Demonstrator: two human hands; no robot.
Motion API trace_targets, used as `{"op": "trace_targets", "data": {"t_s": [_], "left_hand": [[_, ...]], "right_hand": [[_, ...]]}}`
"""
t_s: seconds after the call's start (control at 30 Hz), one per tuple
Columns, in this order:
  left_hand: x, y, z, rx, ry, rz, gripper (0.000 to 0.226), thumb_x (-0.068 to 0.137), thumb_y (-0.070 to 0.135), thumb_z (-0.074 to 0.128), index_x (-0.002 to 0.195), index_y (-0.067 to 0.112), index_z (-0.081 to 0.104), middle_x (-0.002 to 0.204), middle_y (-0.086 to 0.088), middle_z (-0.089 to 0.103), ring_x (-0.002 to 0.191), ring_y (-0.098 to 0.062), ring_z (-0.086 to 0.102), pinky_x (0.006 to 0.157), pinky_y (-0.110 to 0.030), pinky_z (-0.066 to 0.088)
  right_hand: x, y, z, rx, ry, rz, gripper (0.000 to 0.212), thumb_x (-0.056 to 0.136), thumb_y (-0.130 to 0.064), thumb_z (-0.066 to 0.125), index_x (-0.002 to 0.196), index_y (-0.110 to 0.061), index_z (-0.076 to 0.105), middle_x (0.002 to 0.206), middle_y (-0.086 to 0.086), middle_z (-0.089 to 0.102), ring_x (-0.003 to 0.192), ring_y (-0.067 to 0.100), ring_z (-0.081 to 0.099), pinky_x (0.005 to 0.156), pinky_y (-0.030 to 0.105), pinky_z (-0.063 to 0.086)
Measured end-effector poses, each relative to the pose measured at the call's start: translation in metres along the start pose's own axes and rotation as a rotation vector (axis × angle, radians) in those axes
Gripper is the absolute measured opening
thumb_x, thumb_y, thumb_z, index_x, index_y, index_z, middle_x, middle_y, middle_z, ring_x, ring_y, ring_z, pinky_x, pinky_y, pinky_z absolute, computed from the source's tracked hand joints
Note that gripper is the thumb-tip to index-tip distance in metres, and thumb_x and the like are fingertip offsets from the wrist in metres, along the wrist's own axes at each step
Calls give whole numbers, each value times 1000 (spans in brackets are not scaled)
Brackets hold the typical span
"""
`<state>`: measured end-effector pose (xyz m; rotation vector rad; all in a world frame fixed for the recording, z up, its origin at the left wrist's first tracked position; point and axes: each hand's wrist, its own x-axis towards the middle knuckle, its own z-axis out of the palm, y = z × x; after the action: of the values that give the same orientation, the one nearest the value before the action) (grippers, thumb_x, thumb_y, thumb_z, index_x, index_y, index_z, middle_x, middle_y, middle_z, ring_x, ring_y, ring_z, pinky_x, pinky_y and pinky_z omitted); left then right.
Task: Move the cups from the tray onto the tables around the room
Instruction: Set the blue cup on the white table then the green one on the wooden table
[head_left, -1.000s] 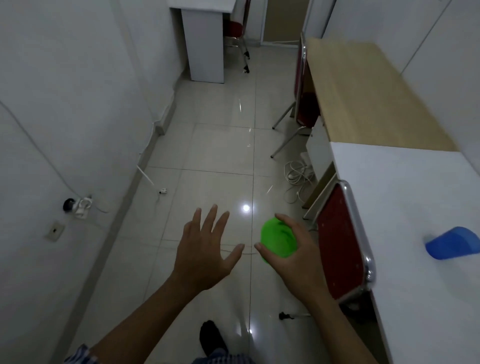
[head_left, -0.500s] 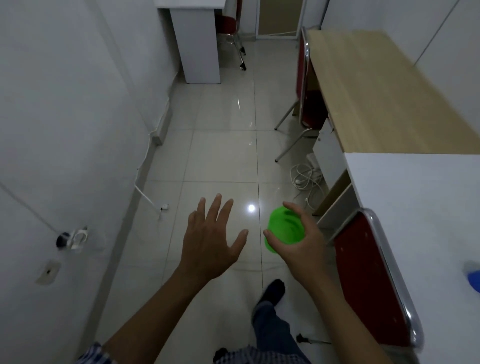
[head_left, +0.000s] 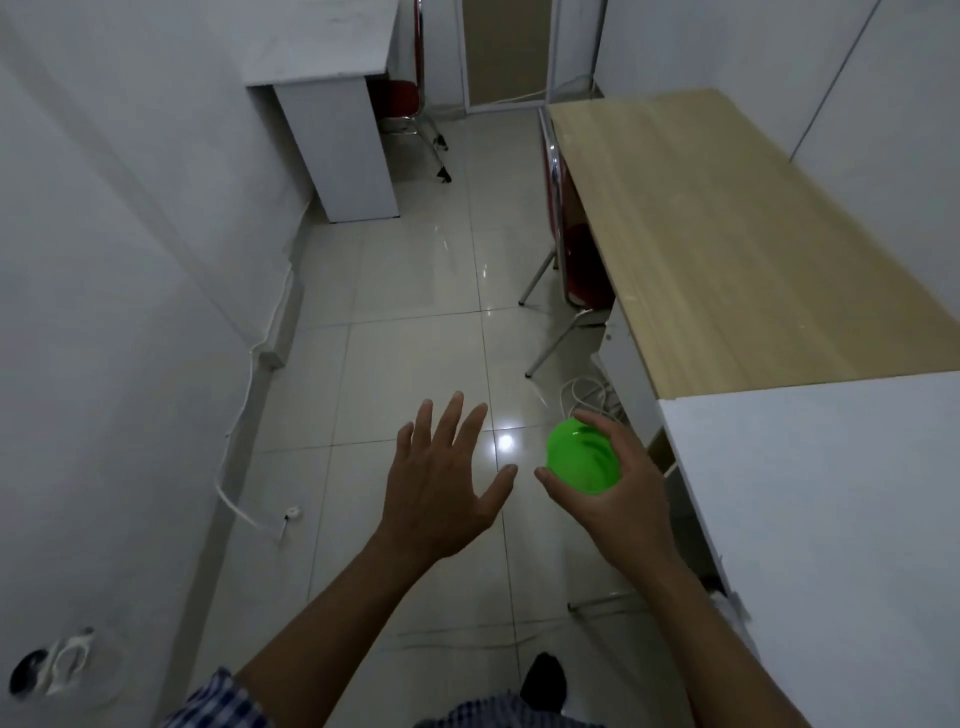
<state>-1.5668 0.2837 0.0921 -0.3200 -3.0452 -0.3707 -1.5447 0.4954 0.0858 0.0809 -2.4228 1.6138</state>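
My right hand (head_left: 610, 488) grips a bright green cup (head_left: 582, 457) from behind, its round end facing away from me, held above the tiled floor. My left hand (head_left: 441, 478) is beside it to the left, palm down, fingers spread, holding nothing. A wooden-topped table (head_left: 737, 234) runs along the right wall. A white table (head_left: 841, 519) adjoins it nearer to me on the right. Another white table (head_left: 332, 47) stands at the far left wall. No tray is in view.
A red chair with chrome legs (head_left: 561, 218) is tucked under the wooden table, another red chair (head_left: 410, 104) sits beside the far white table. White cables (head_left: 244, 415) trail along the left wall and lie coiled by the table leg (head_left: 587, 395). A doorway (head_left: 504, 47) lies ahead.
I have walked forward along the aisle. The blue cup on the white table and the near red chair have dropped out of view. Both hands keep their poses, the green cup still held.
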Motion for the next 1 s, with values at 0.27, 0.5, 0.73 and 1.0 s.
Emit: {"op": "trace_targets", "data": {"t_s": [0.27,0.5,0.73,1.0], "left_hand": [[100,-6,11,-4,-17,39,82,90,75,32,155,25,30,163,-9,28,151,-38,19,117,-51,26],[218,-40,29,-62,-22,103,83,90,74,33,155,23,32,164,-9,26,152,-38,18,117,-52,27],[345,-86,21,-149,-31,180,79,89,70,39,153,23,37,163,-8,30,151,-39,21,116,-54,32],[452,-110,23,-164,-48,247,79,90,70,36,152,22,39,162,-9,32,151,-39,20,116,-53,29]], "right_hand": [[93,18,-1,-16,64,36,80,66,-61,81,136,-30,56,129,-12,60,117,1,54,90,19,47],[190,39,30,-46,120,47,73,68,-60,83,132,-37,57,124,-21,60,115,0,57,87,8,44],[306,38,58,-84,201,88,68,68,-47,91,129,-37,61,122,-26,62,115,-1,59,90,11,46],[401,47,63,-100,318,151,66,68,-45,91,126,-43,62,122,-27,62,114,0,60,92,27,53]]}}
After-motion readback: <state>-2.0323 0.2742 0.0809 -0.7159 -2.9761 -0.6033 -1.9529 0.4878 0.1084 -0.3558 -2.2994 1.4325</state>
